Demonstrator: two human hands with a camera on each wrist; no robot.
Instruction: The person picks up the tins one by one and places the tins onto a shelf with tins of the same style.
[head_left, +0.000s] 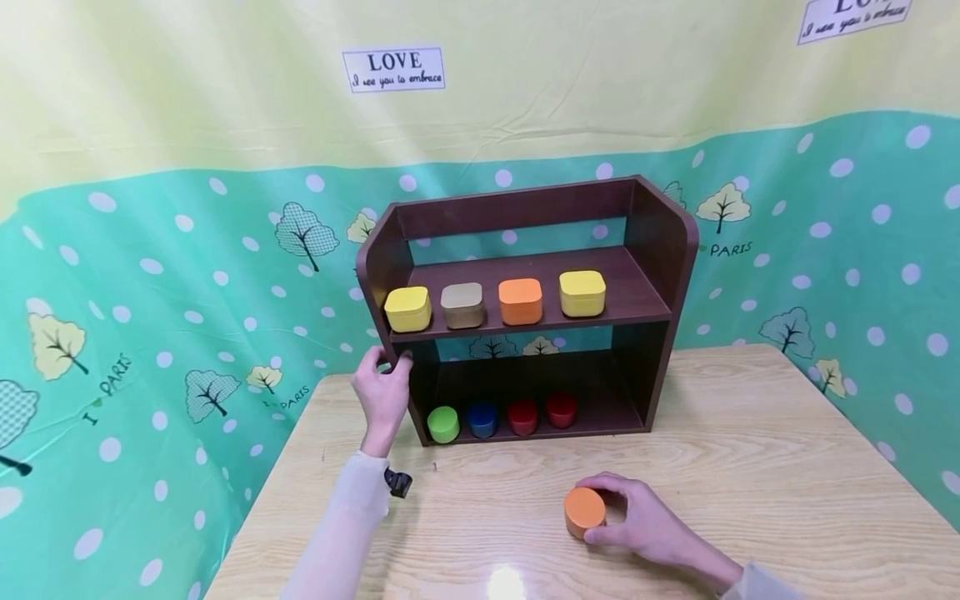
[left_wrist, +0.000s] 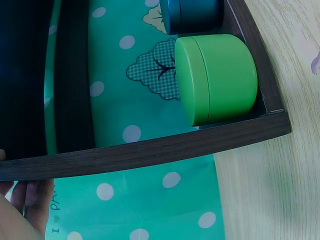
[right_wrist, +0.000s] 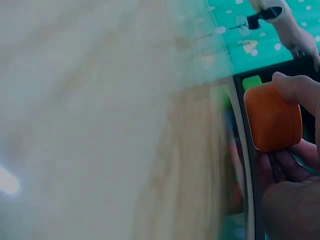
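My left hand (head_left: pixel 382 396) grips the front edge of the left side panel of a dark brown two-tier shelf (head_left: pixel 517 210), its fingers on the outer side in the left wrist view. My right hand (head_left: pixel 648 525) holds an orange round tin (head_left: pixel 584 510) between thumb and fingers, over the table in front of the shelf. Closest to the left hand on the lower tier stands a green round tin (left_wrist: pixel 225 80), with a blue round tin (head_left: pixel 482 419) beside it. Two red round tins, one left (head_left: pixel 522 417) and one right (head_left: pixel 561 410), continue that row.
Along the upper tier's front edge stand a yellow square tin (head_left: pixel 408 309), a grey-brown one (head_left: pixel 462 306), an orange one (head_left: pixel 521 302) and another yellow one (head_left: pixel 582 293). The shelf stands on a wood-grain table (head_left: pixel 480 517), before a green dotted curtain (head_left: pixel 150 333).
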